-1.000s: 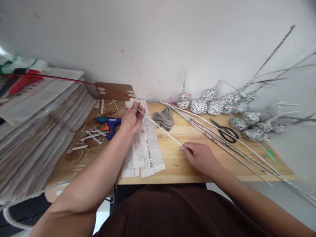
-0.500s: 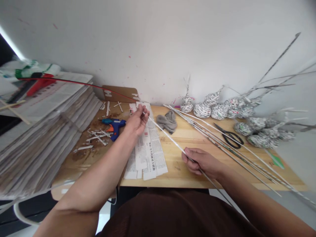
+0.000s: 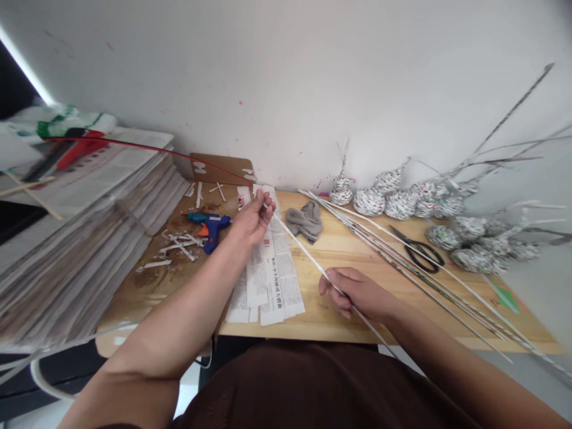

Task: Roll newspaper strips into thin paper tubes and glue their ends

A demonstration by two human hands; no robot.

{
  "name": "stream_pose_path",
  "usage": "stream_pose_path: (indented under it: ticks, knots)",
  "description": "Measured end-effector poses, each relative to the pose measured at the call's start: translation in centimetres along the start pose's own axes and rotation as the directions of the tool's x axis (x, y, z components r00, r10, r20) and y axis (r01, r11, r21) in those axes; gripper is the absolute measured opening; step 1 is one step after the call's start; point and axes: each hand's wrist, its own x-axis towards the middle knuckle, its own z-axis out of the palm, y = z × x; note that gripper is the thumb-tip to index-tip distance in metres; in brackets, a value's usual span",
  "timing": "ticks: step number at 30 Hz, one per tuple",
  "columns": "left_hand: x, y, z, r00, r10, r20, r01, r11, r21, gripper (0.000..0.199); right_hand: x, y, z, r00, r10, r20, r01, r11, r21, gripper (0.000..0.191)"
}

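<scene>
Pinching thin paper rod point(image 3: 298, 242) over counter point(image 3: 342, 250), from left hand point(image 3: 255, 220) at ten o'clock to right hand point(image 3: 353, 293) at four. Now showing past right hand, unlike a second ago; probably gripped mid-length.

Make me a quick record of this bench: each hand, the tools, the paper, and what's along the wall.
Left hand: pinching a thin pale rod
Right hand: gripping the same rod, nearer the body
Tools: blue glue gun, black scissors
Paper: newspaper strips, partly beneath the left forearm
Along wall: woven gourd shapes
</scene>
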Motion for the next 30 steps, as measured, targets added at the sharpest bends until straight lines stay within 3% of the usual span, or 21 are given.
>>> stream_pose_path:
  ticks: [3, 6, 10, 15, 23, 26, 30]
  knots:
    - [-0.1, 0.0, 0.0, 0.999, -0.03, 0.024, 0.03, 0.999, -0.026, 0.023, 0.0, 0.0, -0.5, 0.983, 0.026, 0.182, -0.076, 0.96, 0.269, 0.041]
    - [-0.3, -0.3, 0.0, 0.997, -0.046, 0.06, 0.047, 0.999, -0.016, 0.021, 1.3, -0.9, -0.3, 0.997, 0.024, 0.076, -0.04, 0.976, 0.212, 0.043]
    - [-0.3, -0.5, -0.1, 0.997, -0.038, 0.069, 0.036, 0.999, 0.027, 0.016, 4.1, -2.5, 0.6, 0.994, -0.065, -0.083, 0.07, 0.995, 0.069, 0.041]
    - [-0.6, -0.5, 0.2, 0.998, -0.035, 0.053, 0.033, 0.999, 0.035, 0.02, 6.1, -2.9, 1.3, 0.991, -0.092, -0.098, 0.1, 0.991, 0.084, 0.039]
    - [-0.7, -0.6, 0.3, 0.998, -0.043, 0.037, 0.041, 0.998, 0.049, 0.017, 6.2, -2.7, 1.6, 0.99, -0.109, -0.094, 0.124, 0.978, 0.167, 0.029]
    - [-0.6, -0.7, 0.2, 0.999, -0.027, 0.03, 0.025, 0.998, 0.06, 0.016, 6.4, -2.8, 1.8, 0.979, -0.14, -0.145, 0.143, 0.99, 0.012, 0.034]
    - [-0.5, -0.8, 0.1, 1.0, -0.014, 0.019, 0.013, 0.997, 0.073, 0.016, 6.6, -2.6, 1.9, 0.937, -0.276, -0.216, 0.209, 0.934, -0.289, 0.042]
